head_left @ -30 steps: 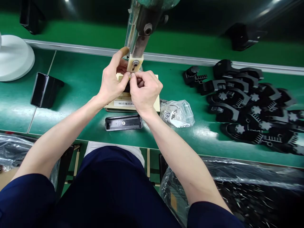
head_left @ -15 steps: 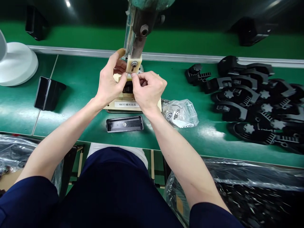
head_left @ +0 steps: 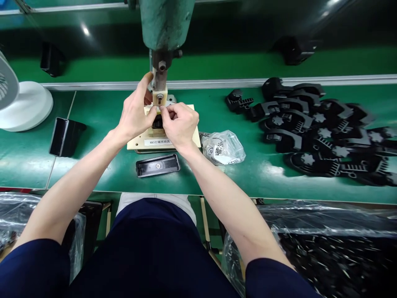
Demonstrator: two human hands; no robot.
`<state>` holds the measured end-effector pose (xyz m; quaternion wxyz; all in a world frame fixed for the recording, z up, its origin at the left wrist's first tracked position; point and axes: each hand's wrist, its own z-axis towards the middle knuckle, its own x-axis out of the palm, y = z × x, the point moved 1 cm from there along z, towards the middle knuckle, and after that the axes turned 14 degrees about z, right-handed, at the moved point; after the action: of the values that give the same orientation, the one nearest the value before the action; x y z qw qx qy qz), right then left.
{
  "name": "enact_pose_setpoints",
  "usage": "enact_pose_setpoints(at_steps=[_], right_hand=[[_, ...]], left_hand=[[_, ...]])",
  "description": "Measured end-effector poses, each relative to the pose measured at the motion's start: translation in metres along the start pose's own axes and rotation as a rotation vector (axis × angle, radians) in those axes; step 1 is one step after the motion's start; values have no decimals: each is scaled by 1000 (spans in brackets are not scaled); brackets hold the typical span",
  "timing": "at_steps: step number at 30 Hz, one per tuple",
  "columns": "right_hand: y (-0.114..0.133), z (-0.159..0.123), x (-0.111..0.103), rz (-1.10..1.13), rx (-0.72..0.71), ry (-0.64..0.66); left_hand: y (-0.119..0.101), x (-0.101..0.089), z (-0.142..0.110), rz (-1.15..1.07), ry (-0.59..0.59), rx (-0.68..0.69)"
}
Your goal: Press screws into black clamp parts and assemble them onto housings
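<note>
A small cream block (head_left: 160,98) forms the bottom end of a green upright machine head (head_left: 166,25). My left hand (head_left: 136,108) is at its left side, thumb and index finger spread apart; the index tip, in a yellowish cover, reaches up beside the metal shaft. The other left fingers are partly hidden behind. Just below the block, my right hand (head_left: 181,123) is closed in a pinch, its fingertips close to my left thumb. Whatever it pinches is too small to make out. Beneath the fingertips, a black part (head_left: 157,121) sits in the cream fixture (head_left: 136,142), which carries a printed label.
A black tray (head_left: 158,165) lies in front of the fixture, a clear plastic bag (head_left: 223,147) right of it. Several black moulded parts (head_left: 305,159) are heaped at the right. At left stand a black bin (head_left: 63,137) and a white round base (head_left: 27,106). Plastic-lined boxes (head_left: 335,256) flank my lap.
The view has shifted, so more of the green machine head shows. Both hands keep nearly the same pose around the cream block.
</note>
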<state>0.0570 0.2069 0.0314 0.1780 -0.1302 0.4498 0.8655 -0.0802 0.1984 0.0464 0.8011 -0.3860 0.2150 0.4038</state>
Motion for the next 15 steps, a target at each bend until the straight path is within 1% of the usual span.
enact_pose_setpoints(at_steps=[3, 5, 7, 9, 11, 12, 14, 15], right_hand=[[3, 1, -4, -25, 13, 45], [4, 2, -12, -58, -6, 98], [6, 6, -30, -94, -50, 124], [10, 18, -55, -117, -106, 104], [17, 42, -83, -112, -163, 52], [23, 60, -97, -101, -194, 19], [45, 107, -123, -69, -272, -65], [62, 134, -134, -52, -315, -118]], left_hand=[[2, 2, 1, 8, -10, -11], [2, 4, 1, 21, -35, -13], [-1, 4, 2, 38, -68, -12], [-9, 1, 2, 48, -91, -22], [-17, 0, 1, 38, -83, -46], [-20, 1, 0, 30, -81, -64], [-23, 7, -2, 17, -66, -116], [-23, 11, -2, 5, -53, -139]])
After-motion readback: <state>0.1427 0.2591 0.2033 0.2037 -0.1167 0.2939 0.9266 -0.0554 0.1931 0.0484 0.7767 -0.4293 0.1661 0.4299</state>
